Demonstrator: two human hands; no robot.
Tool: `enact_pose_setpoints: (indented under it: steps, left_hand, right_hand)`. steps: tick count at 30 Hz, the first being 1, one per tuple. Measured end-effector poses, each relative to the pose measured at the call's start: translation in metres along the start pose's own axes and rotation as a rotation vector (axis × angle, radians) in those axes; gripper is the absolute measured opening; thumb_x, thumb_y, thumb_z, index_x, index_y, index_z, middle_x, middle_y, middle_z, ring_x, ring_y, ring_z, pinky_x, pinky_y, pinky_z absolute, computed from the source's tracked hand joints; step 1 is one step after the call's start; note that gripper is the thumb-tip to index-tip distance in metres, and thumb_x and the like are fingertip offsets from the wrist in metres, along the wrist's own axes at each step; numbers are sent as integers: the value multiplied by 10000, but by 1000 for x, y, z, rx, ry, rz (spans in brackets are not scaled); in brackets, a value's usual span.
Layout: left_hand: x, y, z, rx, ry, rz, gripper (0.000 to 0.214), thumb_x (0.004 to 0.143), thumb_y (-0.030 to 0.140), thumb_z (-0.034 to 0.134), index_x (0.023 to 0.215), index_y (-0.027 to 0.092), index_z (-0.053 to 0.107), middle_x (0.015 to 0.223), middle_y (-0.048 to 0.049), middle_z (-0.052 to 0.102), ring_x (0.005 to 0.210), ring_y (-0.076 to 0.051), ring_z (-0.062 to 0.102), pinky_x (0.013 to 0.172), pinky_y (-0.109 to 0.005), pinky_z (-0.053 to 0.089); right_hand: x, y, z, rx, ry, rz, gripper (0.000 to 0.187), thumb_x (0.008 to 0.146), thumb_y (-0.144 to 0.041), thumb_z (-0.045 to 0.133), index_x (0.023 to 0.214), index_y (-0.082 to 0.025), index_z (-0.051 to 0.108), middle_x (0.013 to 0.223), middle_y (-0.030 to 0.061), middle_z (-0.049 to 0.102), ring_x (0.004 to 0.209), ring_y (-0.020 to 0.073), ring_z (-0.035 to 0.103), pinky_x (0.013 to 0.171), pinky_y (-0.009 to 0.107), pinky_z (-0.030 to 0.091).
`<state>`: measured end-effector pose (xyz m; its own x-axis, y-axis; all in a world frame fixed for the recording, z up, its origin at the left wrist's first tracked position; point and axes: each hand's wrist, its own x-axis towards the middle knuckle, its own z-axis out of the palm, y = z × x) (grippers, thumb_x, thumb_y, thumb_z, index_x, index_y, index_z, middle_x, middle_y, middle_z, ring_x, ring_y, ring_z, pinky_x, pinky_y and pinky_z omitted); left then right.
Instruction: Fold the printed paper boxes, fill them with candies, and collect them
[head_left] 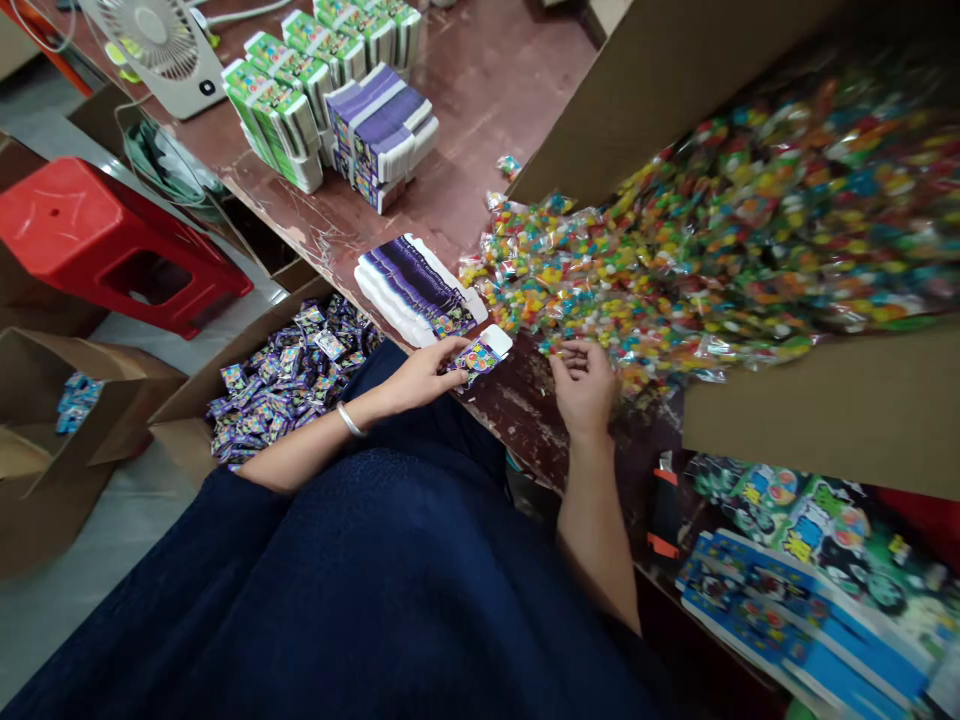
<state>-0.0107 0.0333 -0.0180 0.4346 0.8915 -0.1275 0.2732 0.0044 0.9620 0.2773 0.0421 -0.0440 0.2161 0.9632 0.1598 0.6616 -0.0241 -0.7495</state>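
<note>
My left hand is closed on a small printed candy box, purple with colourful print, whose white end flap stands open toward the right. Just behind it lies a fanned stack of flat purple boxes on the table. At the near edge of a heap of clear candy packets, my right hand has its fingers bent together. Whatever those fingers pinch, if anything, is too small or hidden to make out. The packets hold many-coloured candies and spill from a tipped cardboard carton.
Left of my lap, a carton holds many filled purple boxes. Banded green bundles, a purple bundle and a white fan stand on the table. A red stool is beyond; blue printed sheets lie lower right.
</note>
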Motion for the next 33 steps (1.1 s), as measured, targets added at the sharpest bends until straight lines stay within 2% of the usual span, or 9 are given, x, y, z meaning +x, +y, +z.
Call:
enact_pose_setpoints:
  steps: [3,8,12,15,18,23,26,29,33]
  left_hand:
    - [-2,6,1,187,10,53,358,978,245,541,1322,176,611,1226,-110,738,1089,-238,701,1007,-438,558]
    - [-2,11,3,333,-9,63,350,1004,235,527,1334,162,618,1249,-129,746,1112,-244,723,1039,-442,560]
    - [-2,13,4,347,-33,71,328,987,231,564,1300,170,637,1213,-123,750,1101,-250,724,1022,-446,566]
    - [-2,15,7,267,-52,80,291,953,202,598,1236,174,659,1160,-106,748,1061,-248,714,1003,-453,566]
    - [-2,15,11,83,-3,94,428,899,175,658,1324,181,605,1128,-90,720,978,-220,687,946,-426,581]
    - [-4,16,15,-191,55,128,702,915,295,709,1550,285,408,1129,-63,643,811,-156,613,787,-344,580]
    - [-4,18,18,-265,46,148,637,922,391,726,1494,289,463,1106,-50,617,811,-142,582,748,-301,555]
    - [-3,20,22,-312,20,136,579,890,433,758,1387,264,515,1051,-32,592,790,-128,550,698,-263,525]
    - [-3,20,26,-342,-16,128,468,868,407,775,1224,230,527,965,-5,559,774,-114,529,685,-241,492]
  right_hand:
    - [-1,-22,-18,191,-92,29,201,852,-335,731,1018,-222,715,927,37,744,814,197,735,761,342,630]
    - [-1,-76,-46,51,-278,-207,99,933,-296,684,951,-239,763,912,28,777,771,188,734,751,326,614]
    - [1,-100,-41,-133,-343,-433,129,957,-210,631,953,-241,756,918,44,788,873,226,743,830,364,601]
    - [-2,-108,-27,-90,-403,-462,199,973,-215,604,1108,-254,744,1045,63,785,922,232,744,873,389,618]
    - [-8,-113,-21,19,-354,-456,305,986,-216,578,1255,-281,705,1254,81,740,1068,246,739,979,425,621]
    - [-18,-109,-28,36,-43,-390,191,973,-280,647,1135,-290,748,1223,94,736,1213,303,688,1092,539,566]
    - [-29,-101,-18,140,-92,-277,203,933,-348,719,1122,-280,754,1267,100,712,1174,283,707,991,487,632]
    - [-40,-95,2,390,-24,-121,211,910,-357,747,1093,-252,752,1315,108,687,1176,261,717,948,428,649]
    - [-48,-92,19,546,-48,29,173,898,-386,754,941,-219,739,1155,89,754,1031,250,764,955,438,634]
